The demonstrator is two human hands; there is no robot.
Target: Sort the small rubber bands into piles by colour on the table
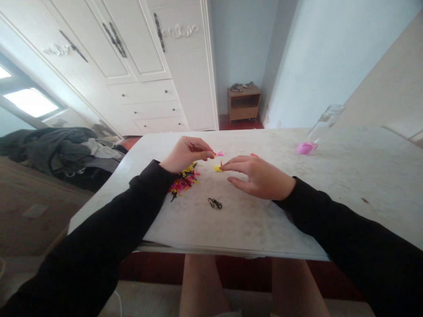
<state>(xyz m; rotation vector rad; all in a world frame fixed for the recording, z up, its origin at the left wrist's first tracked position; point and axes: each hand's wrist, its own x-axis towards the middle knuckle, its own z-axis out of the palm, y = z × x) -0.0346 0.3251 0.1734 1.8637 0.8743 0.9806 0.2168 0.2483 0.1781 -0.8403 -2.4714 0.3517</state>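
Note:
My left hand (190,154) is closed in a pinch on a small yellow rubber band (214,155), mostly hidden by the fingertips. Just beyond the pinch lies a small pink group of bands (220,154). My right hand (256,176) has its fingers stretched and the thumb apart, the fingertips beside a little yellow group of bands (216,168). A bit of red shows at those fingertips. Under my left wrist spreads a mixed pile of bands (183,181) in pink, yellow, red and black. Several black bands (214,203) lie nearer the front edge.
A clear jar (325,119) with a pink part (306,148) rests at the table's back right. Partly behind my right hand is a red band (254,155). The white table (346,189) ends close to my legs. Dark clothes (62,149) are heaped at left.

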